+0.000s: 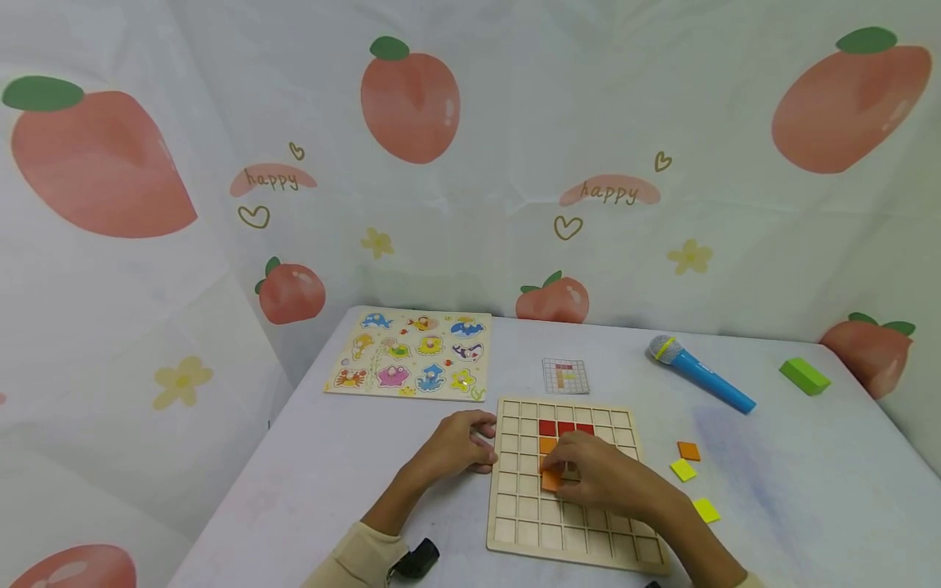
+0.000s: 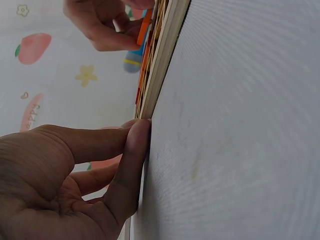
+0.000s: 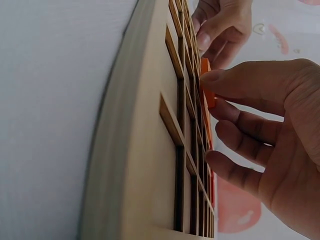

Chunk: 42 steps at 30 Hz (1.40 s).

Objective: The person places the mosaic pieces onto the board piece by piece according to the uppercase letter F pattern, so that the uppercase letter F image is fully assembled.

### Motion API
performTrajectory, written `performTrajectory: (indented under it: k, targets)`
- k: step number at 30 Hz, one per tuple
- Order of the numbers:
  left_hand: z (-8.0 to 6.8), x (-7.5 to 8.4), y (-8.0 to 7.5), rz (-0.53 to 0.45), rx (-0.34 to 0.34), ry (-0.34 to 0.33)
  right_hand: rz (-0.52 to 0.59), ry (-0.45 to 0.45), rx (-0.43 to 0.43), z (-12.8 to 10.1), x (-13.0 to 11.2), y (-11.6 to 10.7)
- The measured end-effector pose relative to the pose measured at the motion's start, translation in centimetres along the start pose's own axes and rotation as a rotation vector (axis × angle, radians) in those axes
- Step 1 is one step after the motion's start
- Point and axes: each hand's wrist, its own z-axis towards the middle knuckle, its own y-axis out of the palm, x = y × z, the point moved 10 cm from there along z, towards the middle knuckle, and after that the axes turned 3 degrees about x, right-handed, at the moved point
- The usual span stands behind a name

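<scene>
The wooden grid board [image 1: 516, 532] lies flat on the table, divided into small square cells. Red tiles [image 1: 565, 428] form a row near its top, with an orange tile [image 1: 547, 445] below the leftmost one. My right hand [image 1: 606, 474] pinches another orange square tile [image 3: 205, 67] between thumb and fingers, tilted against the cells of that column. At the board's left edge, my left hand [image 1: 452, 447] holds the rim with thumb and fingertips [image 2: 137, 137]. The right hand partly hides the middle cells.
Beyond the board lies a small pattern card [image 1: 566, 376]. Loose yellow [image 1: 683, 470] and orange [image 1: 689, 451] tiles lie to the right. Farther back are a sea-animal puzzle board [image 1: 375, 354], a blue toy microphone [image 1: 709, 380] and a green block [image 1: 804, 376].
</scene>
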Motion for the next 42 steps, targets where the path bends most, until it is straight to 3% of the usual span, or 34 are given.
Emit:
performTrajectory:
  k: [28, 42]
  targets:
    - [-0.2, 0.3, -0.1, -0.01, 0.006, -0.012, 0.007, -0.047, -0.009, -0.1, -0.4, 0.0]
    - [-0.2, 0.4, -0.1, -0.005, 0.0, -0.002, 0.09, -0.015, 0.096, -0.8, 2.6, -2.6]
